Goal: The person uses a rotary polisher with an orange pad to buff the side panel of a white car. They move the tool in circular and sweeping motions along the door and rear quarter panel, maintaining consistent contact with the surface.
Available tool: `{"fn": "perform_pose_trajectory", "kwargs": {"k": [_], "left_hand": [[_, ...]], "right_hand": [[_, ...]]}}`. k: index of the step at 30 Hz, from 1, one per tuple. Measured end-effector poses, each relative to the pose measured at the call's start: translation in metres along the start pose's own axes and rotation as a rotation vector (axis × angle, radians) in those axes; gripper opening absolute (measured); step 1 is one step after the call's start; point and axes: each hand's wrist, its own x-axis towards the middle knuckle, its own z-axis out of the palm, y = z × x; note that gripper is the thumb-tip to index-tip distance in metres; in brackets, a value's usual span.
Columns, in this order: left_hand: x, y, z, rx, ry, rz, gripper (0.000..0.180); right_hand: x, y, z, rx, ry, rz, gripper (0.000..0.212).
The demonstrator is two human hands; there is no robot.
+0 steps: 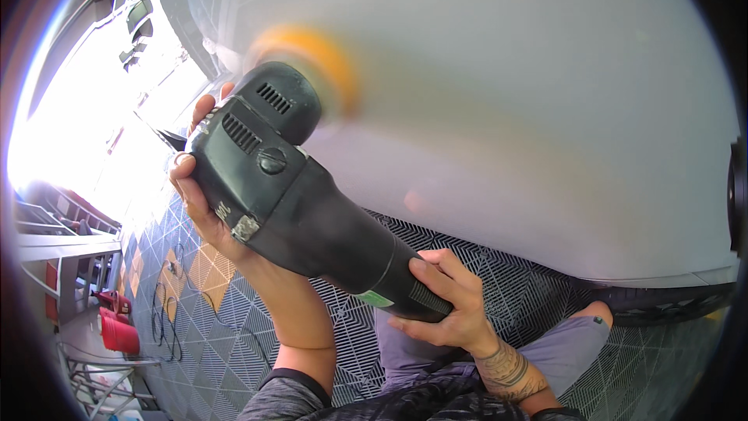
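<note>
A black power polisher (335,222) slants across the middle of the view, its head toward the upper left. Its round orange pad (308,51) is blurred, and it sits against the light grey car body panel (499,101). My left hand (204,203) wraps round the far side of the polisher's head, fingertips showing along its left edge. Round the rear handle end my right hand (452,304) is closed, with the thumb on top. How the pad's face meets the panel is hidden behind the machine.
Patterned grey floor tiles (206,347) with tan diamonds lie below. A dark cable (164,312) loops over them. At the left stand a red bucket (119,334) and metal racks (66,249). A car tyre (670,304) shows at lower right.
</note>
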Motion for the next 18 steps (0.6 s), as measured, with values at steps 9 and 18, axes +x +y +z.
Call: {"fn": "perform_pose_trajectory", "kwargs": {"k": [9, 18], "left_hand": [[0.019, 0.005, -0.018, -0.029, 0.001, 0.004, 0.060], [0.051, 0.023, -0.058, -0.278, -0.338, -0.191, 0.028]], "right_hand": [[0.016, 0.004, 0.017, -0.067, -0.007, -0.056, 0.073], [0.031, 0.002, 0.035, 0.010, -0.045, -0.020, 0.074]]}}
